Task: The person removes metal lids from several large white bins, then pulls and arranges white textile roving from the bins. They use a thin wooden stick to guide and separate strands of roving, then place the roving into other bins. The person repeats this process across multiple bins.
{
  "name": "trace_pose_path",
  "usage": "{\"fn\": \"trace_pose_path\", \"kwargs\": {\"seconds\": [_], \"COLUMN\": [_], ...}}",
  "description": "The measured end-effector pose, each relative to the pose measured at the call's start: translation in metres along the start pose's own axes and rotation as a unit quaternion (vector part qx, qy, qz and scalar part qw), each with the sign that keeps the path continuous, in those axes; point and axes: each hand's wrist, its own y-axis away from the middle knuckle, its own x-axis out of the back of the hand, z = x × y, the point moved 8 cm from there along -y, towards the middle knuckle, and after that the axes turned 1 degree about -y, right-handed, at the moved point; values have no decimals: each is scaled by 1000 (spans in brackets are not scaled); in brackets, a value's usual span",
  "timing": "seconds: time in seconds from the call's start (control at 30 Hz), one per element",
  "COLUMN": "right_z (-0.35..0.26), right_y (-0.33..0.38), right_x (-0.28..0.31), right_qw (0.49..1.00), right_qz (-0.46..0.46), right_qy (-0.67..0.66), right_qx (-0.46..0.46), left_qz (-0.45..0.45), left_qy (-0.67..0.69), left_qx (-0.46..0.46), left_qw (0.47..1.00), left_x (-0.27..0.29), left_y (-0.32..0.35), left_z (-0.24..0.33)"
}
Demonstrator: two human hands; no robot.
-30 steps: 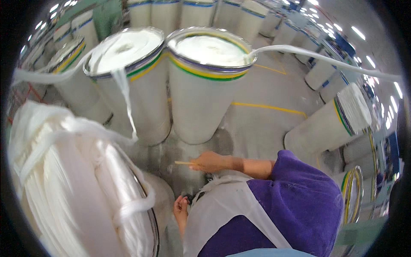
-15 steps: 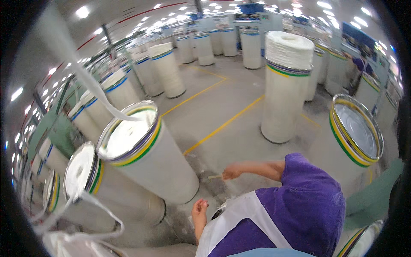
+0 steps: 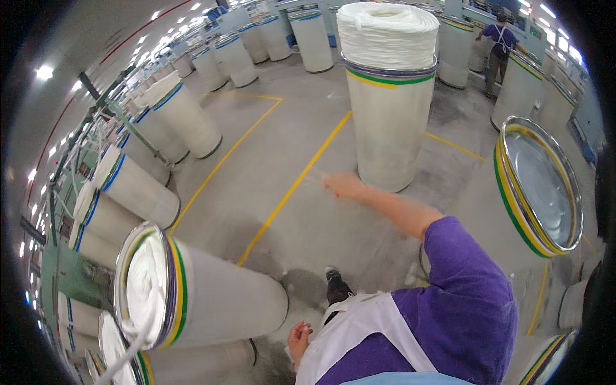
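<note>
My right hand (image 3: 344, 185) is stretched out ahead over the floor, closed on a thin pale stick (image 3: 315, 174) that is smeared by motion. Beyond it stands a tall white can (image 3: 389, 128) with a green and yellow band, topped by a thick coil of white sliver (image 3: 387, 35). Low at my left side, my left hand (image 3: 299, 340) hangs with loosely bent fingers; I see nothing in it. Close to that hand, another white can (image 3: 224, 292) appears tilted, with white sliver (image 3: 146, 282) coiled inside its rim.
An open can (image 3: 538, 183) with a grey inside stands at the right. Blue-banded cans (image 3: 183, 122) line the left. A co-worker (image 3: 499, 48) in a purple top stands among cans at the far right. Yellow lines (image 3: 295, 186) mark the grey floor; my shoe (image 3: 332, 276) shows below.
My right hand has swung forward and up with the stick. The view has shifted ahead: the coil-topped can is nearer, and the left cans have slid down and left. My left hand stays low.
</note>
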Motion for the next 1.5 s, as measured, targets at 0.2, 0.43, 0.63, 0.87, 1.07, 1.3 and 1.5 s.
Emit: {"fn": "trace_pose_path", "kwargs": {"seconds": [0.2, 0.43, 0.63, 0.87, 1.07, 1.3, 1.5], "right_z": [62, 160, 203, 237, 262, 236, 187], "right_y": [-134, -158, -168, -179, -193, -208, -269], "right_x": [198, 389, 473, 514, 506, 479, 426], "right_qw": [972, 881, 841, 844, 889, 860, 802], "right_qz": [219, 368, 388, 318, 205, 303, 364], "right_qy": [89, 251, 368, 429, 400, 373, 432], "right_qx": [-4, -163, -80, -50, -89, -168, -193], "left_qz": [-45, -229, -357, -440, -444, -560, -600], "left_qy": [-13, -158, -257, -383, -357, -291, -322], "left_qx": [-69, -131, -188, -340, -593, -729, -728], "left_qw": [997, 952, 878, 738, 569, 266, 76], "left_x": [-48, -217, -408, -626, -784, -905, -979], "left_y": [-191, -372, -508, -599, -609, -619, -718], "left_z": [88, 266, 346, 434, 537, 569, 543]}}
